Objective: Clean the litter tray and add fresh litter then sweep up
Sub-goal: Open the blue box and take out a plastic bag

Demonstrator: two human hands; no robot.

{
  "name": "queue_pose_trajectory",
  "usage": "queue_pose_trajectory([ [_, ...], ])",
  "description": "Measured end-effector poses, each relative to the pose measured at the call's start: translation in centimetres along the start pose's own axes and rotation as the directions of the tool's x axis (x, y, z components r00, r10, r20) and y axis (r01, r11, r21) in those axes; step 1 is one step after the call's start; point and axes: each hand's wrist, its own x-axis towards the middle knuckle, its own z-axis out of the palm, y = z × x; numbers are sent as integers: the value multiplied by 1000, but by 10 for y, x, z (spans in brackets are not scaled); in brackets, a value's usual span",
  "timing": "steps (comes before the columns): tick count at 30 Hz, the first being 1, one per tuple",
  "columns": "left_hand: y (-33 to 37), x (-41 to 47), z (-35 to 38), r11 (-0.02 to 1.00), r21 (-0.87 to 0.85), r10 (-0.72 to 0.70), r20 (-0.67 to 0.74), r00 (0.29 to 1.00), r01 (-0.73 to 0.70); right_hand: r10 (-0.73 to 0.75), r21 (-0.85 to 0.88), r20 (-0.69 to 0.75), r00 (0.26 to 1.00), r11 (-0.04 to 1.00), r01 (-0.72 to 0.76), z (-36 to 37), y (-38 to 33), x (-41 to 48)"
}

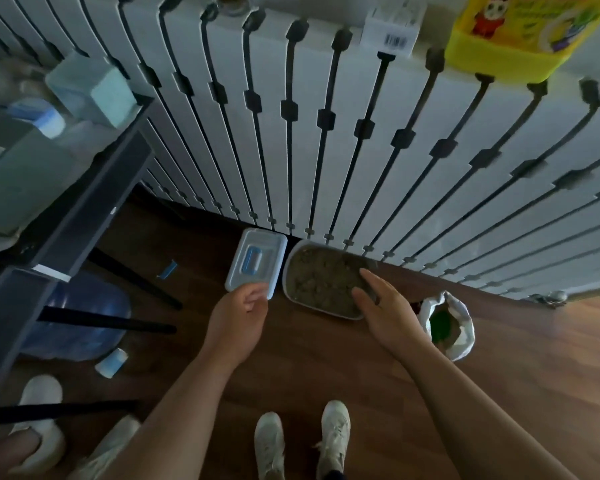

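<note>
overlapping litter tray (321, 309) near corner: right hand (385, 313), grip spread flat; left hand (238, 320) curled at lid (257, 263) corner, hold cannot tell.

Left hand (238, 315) at lid (257, 261); right hand (385, 306) spread over litter tray (321, 310).

This is looking like a lived-in room of a home: a white column radiator (326, 133) is stretching along the far side above a dark wood-plank floor (499, 375), and a litter tray (321, 309) is sitting on it at the radiator's foot. A blue water jug (77, 320) is sitting under a dark table (84, 209) cluttered with boxes (94, 88), and a yellow bottle (516, 39) is standing on the radiator's top.
</note>
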Motion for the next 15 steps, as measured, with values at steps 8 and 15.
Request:
queue_pose_trajectory([
  [8, -56, 72, 40, 993, -53, -113, -83, 990, 109, -31, -18, 125, 992, 999, 34, 56, 46, 92],
  [15, -137, 144, 73, 979, -100, -189, -137, 972, 176, -38, -55, 149, 988, 997, 47, 135, 92, 165],
])
